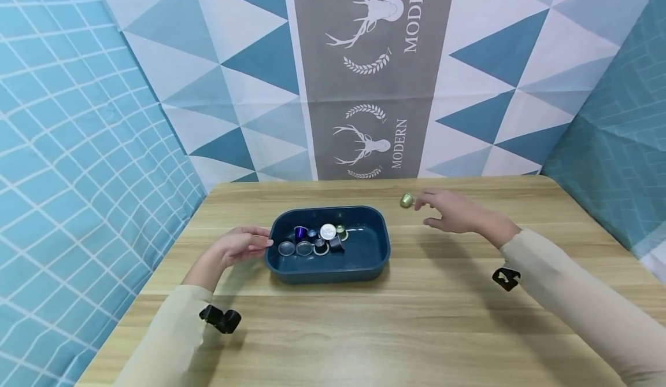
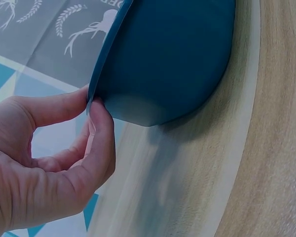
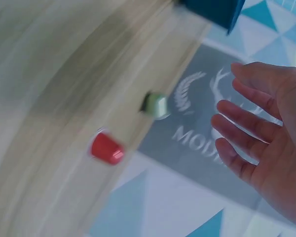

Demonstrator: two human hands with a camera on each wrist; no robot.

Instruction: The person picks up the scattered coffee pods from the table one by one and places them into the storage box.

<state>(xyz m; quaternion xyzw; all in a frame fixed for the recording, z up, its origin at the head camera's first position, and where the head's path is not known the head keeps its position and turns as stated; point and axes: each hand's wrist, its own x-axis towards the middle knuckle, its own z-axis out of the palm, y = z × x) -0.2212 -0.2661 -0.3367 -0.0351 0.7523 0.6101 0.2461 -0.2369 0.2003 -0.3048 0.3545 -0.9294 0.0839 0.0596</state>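
My left hand [image 1: 241,245] pinches the left rim of a dark blue oblong tray [image 1: 328,276] between thumb and fingers; the left wrist view shows this grip on the tray wall [image 2: 172,59] closely. Inside the tray, toward its left, lie several coffee capsules, among them a deep blue one [image 1: 300,233] and one with a white lid [image 1: 328,232]. My right hand [image 1: 452,210] hovers with loosely bent fingers, holding nothing. Just left of its fingertips is a green-gold coffee capsule [image 1: 406,201] on the table. A red capsule [image 3: 107,148] shows in the right wrist view, hidden in the head view.
The wooden table [image 1: 333,329] runs back to a patterned cloth wall [image 1: 364,74]. A blue gridded sheet [image 1: 78,144] hangs on the left and a teal one [image 1: 614,144] on the right. Each sleeve carries a black wrist mount.
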